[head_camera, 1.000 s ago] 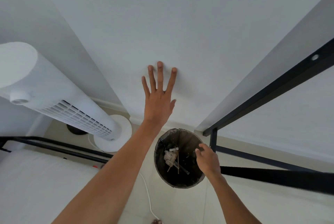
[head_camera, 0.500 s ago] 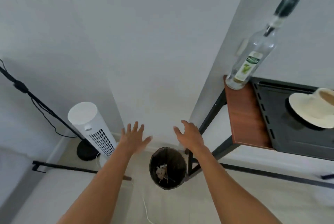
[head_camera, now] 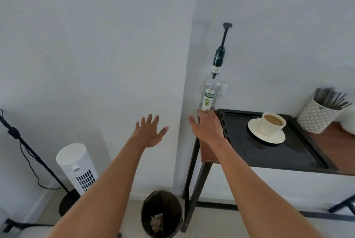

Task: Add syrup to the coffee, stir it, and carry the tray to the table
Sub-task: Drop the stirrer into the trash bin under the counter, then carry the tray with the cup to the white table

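Right hand point(head_camera: 208, 127), fingers spread, near syrup bottle point(head_camera: 209, 93) base; tall glass, probably top-heavy, slippery; grip mid-body. Cup point(head_camera: 272, 123) at 3 o'clock.

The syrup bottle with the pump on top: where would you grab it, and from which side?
Probably around the wide glass body of the syrup bottle, near the label, coming from its left front, where the right hand already reaches. It stands upright at the shelf's corner; the thin pump would make a poor handle.
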`<state>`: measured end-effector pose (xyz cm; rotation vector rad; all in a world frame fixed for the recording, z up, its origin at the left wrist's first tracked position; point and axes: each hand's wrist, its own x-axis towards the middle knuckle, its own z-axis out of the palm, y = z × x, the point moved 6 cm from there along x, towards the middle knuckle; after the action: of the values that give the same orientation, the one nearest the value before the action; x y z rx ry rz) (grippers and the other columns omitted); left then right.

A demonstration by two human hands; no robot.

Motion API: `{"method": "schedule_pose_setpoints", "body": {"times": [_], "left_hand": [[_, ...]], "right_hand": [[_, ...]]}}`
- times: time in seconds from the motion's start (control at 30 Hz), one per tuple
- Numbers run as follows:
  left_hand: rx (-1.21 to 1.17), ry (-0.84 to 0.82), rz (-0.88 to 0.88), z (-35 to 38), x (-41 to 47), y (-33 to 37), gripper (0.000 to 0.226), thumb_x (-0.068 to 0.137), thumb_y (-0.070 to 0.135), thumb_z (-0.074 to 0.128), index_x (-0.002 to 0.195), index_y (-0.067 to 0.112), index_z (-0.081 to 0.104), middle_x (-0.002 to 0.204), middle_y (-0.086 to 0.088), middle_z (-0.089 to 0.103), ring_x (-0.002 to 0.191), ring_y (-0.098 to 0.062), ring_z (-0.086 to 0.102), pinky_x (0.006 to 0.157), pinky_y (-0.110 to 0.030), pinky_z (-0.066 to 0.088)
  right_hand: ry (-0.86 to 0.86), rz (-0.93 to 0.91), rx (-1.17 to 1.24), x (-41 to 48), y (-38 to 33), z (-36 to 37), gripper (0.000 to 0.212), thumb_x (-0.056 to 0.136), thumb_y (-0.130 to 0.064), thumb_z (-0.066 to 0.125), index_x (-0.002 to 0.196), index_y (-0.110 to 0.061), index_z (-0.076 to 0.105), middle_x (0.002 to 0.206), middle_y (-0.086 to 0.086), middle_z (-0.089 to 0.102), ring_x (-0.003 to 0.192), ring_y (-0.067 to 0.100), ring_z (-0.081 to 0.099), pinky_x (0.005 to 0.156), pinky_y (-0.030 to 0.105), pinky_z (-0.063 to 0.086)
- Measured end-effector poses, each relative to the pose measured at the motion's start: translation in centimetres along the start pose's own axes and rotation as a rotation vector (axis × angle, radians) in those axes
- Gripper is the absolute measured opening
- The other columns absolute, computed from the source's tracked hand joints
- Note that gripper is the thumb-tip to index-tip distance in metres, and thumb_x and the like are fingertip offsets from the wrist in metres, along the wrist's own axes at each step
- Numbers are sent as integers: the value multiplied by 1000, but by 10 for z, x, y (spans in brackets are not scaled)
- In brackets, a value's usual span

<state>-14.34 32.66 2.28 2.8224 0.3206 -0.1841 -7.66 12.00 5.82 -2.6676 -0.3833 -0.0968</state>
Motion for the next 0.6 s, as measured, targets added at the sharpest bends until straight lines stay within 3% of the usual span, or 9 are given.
{"method": "schedule_pose_setpoints", "body": {"times": [0.1, 0.27, 0.6], "left_hand": [[19, 17, 63, 0, 1, 56, 78, 102, 62, 25, 163, 18, 4, 171, -11, -2, 158, -35, 1, 127, -52, 5], [21, 5, 131, 14, -1, 150, 78, 102, 62, 25, 163, 19, 2, 171, -12, 0, 158, -33, 1, 127, -51, 5], [-1, 23, 154, 34, 22, 275, 78, 101, 62, 28, 163, 21, 2, 171, -15, -1, 158, -33, 0, 127, -52, 5]], "right_hand": [[46, -6, -22, -10, 40, -30, 66, 97, -60, 37, 144, -16, 49, 146, 14, 50, 141, 33, 41, 119, 51, 32], [45, 51, -63, -25, 119, -82, 73, 100, -62, 34, 155, -14, 37, 160, 18, 36, 152, 34, 26, 125, 49, 22], [129, 40, -37, -15, 223, -146, 64, 101, -55, 38, 149, -14, 44, 153, 15, 45, 148, 30, 32, 123, 46, 25]]}}
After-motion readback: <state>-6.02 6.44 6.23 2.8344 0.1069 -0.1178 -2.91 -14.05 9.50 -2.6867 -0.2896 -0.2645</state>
